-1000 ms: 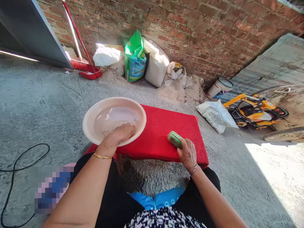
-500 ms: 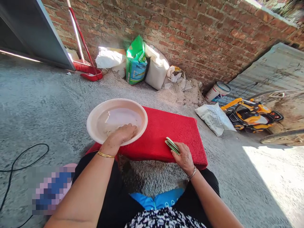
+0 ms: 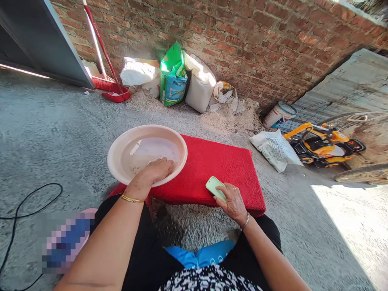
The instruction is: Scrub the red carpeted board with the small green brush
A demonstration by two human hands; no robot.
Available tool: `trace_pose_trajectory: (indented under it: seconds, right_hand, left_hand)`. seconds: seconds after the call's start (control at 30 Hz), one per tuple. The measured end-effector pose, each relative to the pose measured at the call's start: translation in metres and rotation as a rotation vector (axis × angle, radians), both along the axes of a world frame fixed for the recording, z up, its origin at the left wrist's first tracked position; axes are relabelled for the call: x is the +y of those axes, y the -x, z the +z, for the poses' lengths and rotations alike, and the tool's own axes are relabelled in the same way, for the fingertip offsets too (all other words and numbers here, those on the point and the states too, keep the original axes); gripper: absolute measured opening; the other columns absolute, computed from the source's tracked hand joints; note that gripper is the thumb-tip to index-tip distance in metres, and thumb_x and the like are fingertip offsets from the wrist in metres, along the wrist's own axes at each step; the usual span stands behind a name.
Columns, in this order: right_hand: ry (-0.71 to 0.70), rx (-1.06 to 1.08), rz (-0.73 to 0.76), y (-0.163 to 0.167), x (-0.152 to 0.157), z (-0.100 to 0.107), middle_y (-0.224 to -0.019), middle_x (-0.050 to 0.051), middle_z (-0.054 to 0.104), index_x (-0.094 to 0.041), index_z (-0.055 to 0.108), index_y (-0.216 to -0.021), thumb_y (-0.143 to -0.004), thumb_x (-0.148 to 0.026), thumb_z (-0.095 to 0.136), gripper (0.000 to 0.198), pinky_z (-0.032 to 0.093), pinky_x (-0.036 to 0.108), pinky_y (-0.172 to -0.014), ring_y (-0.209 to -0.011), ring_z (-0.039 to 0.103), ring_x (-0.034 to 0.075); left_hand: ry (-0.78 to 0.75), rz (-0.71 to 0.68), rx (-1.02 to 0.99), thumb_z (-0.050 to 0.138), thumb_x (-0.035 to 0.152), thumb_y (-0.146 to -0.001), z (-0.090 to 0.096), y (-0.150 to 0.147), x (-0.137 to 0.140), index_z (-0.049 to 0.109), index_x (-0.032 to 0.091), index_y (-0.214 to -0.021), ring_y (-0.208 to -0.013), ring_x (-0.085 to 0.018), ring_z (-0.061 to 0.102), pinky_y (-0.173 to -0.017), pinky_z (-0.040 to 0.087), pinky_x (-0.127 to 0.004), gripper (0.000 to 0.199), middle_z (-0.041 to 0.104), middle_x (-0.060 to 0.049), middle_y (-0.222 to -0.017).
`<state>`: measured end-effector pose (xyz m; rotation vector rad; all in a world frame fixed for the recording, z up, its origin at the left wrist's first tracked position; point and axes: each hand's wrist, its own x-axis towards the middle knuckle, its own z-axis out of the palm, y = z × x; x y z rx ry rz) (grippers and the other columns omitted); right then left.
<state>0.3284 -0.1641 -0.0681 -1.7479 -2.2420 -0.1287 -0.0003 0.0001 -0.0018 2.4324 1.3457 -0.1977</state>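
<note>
My right hand (image 3: 232, 202) is closed around one end of a pale green scrub brush (image 3: 214, 186). The brush's smooth back faces up, and its bristle side is turned toward the red plush cover (image 3: 218, 157) of the low bench. At the left, a pale pink basin (image 3: 117, 161) holding shallow water rests on the bench's left end. Inside it, near the front rim, my left hand (image 3: 157, 170) dips into the water. Its fingers are bent downward with the tips hidden, so I cannot tell whether they hold anything.
Along the brick wall stand a red dustpan (image 3: 117, 96), a green bag (image 3: 172, 81) and a white sack (image 3: 200, 91). To the right are a bucket (image 3: 279, 115), a flat sack (image 3: 274, 149) and a yellow toy excavator (image 3: 327, 145). A black cable (image 3: 15, 210) lies at left.
My right hand has turned the brush over, so its bristles, in sight before, now face down and its back shows. My left hand stays in the basin.
</note>
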Motion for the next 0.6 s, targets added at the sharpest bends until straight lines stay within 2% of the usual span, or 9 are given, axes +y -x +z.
trace_pose_trajectory:
  seconds: [0.2,0.43,0.6]
  right_hand:
    - [-0.031,-0.034,-0.085,-0.008,0.01,-0.004,-0.106,0.01,0.061,-0.029,0.069,-0.128,-0.099,-0.048,0.052,0.038,0.045,0.035,-0.085,-0.094,0.056,0.023]
    - [-0.004,-0.108,-0.129,-0.045,0.042,-0.003,-0.104,0.011,0.059,-0.029,0.072,-0.126,-0.098,-0.047,0.053,0.038,0.042,0.036,-0.087,-0.093,0.055,0.024]
    - [0.03,-0.099,-0.204,-0.071,0.058,-0.006,-0.106,0.011,0.059,-0.029,0.07,-0.129,-0.098,-0.047,0.051,0.041,0.041,0.036,-0.086,-0.092,0.054,0.023]
  left_hand:
    - [0.045,0.015,0.0,0.037,0.031,-0.098,0.009,-0.002,-0.002,0.061,0.019,-0.128,-0.126,-0.026,0.059,-0.108,0.045,-0.04,0.04,0.062,-0.013,-0.136]
    - [-0.012,0.015,-0.025,0.039,0.031,-0.099,-0.007,0.002,0.0,0.062,0.017,-0.127,-0.129,-0.028,0.056,-0.111,0.042,-0.043,0.038,0.062,-0.014,-0.135]
    - [-0.004,-0.016,-0.017,0.04,0.032,-0.099,-0.002,0.001,0.001,0.06,0.017,-0.129,-0.127,-0.028,0.057,-0.111,0.043,-0.044,0.039,0.061,-0.015,-0.136]
